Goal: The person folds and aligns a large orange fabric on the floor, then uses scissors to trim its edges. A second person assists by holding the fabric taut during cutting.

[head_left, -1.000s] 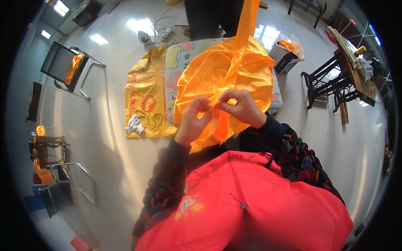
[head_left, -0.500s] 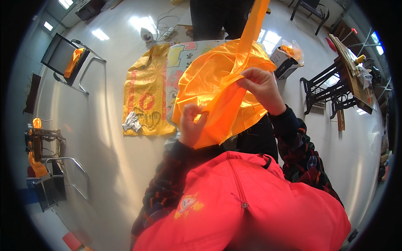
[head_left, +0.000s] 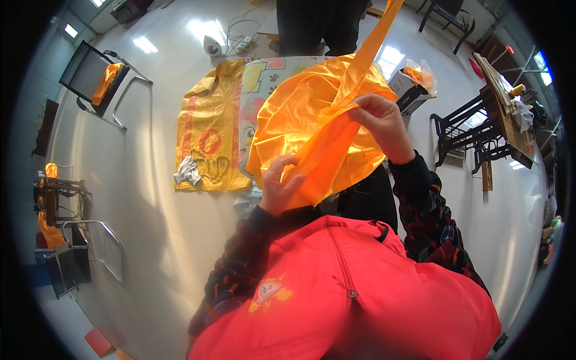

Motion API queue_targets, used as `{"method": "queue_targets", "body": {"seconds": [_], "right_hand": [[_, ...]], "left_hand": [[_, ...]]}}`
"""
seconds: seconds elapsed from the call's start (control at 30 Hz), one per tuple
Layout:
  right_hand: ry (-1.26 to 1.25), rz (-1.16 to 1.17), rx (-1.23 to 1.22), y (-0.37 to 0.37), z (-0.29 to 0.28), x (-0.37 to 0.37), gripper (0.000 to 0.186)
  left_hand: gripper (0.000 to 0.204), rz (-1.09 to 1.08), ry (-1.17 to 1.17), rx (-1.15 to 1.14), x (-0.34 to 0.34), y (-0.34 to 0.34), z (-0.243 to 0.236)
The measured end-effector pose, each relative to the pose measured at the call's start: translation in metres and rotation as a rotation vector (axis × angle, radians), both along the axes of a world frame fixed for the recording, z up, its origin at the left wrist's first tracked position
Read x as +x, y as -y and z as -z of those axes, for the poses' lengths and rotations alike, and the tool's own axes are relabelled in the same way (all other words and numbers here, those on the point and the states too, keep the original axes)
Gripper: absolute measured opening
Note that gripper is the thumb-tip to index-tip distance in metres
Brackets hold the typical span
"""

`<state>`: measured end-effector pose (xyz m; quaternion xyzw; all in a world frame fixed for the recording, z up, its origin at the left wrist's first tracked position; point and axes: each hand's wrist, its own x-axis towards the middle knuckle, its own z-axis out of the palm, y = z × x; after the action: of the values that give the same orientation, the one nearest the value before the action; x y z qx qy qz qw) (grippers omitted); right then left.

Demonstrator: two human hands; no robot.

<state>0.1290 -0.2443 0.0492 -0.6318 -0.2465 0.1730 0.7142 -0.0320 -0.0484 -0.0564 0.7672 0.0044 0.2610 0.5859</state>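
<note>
A shiny orange satin cloth [head_left: 288,120] is spread over my lap and the patterned padded surface in front of me. From it a long orange strip [head_left: 367,54] stretches up and out past the top edge. My right hand [head_left: 384,125] pinches a fold of the cloth between thumb and fingertips, where the strip meets the wider part. Lower and to the left, my left hand [head_left: 279,187] is curled at the cloth's near edge, thumb and forefinger against the fabric. The tips of its other fingers are hidden.
A yellow woven sack [head_left: 207,132] lies left of the padded surface [head_left: 255,84], with a crumpled white glove [head_left: 187,171] on it. A person's dark-clad legs [head_left: 318,27] stand opposite. To the right are a dark box [head_left: 411,90] and an iron-legged table [head_left: 501,120]; chairs [head_left: 99,81] stand left.
My left thumb and forefinger have spread slightly apart. My right hand has shifted a little to the right with the cloth fold, and the strip leans further right.
</note>
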Motion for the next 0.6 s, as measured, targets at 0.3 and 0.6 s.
{"method": "queue_targets", "body": {"seconds": [0.3,0.6], "right_hand": [[0.002,0.031,-0.010,0.004,0.005,0.002,0.011],[-0.004,0.074,-0.053,0.013,0.010,0.005,0.012]], "left_hand": [[0.022,-0.105,-0.002,-0.381,0.002,0.010,0.012],[0.025,-0.064,-0.012,-0.446,0.003,0.009,0.005]]}}
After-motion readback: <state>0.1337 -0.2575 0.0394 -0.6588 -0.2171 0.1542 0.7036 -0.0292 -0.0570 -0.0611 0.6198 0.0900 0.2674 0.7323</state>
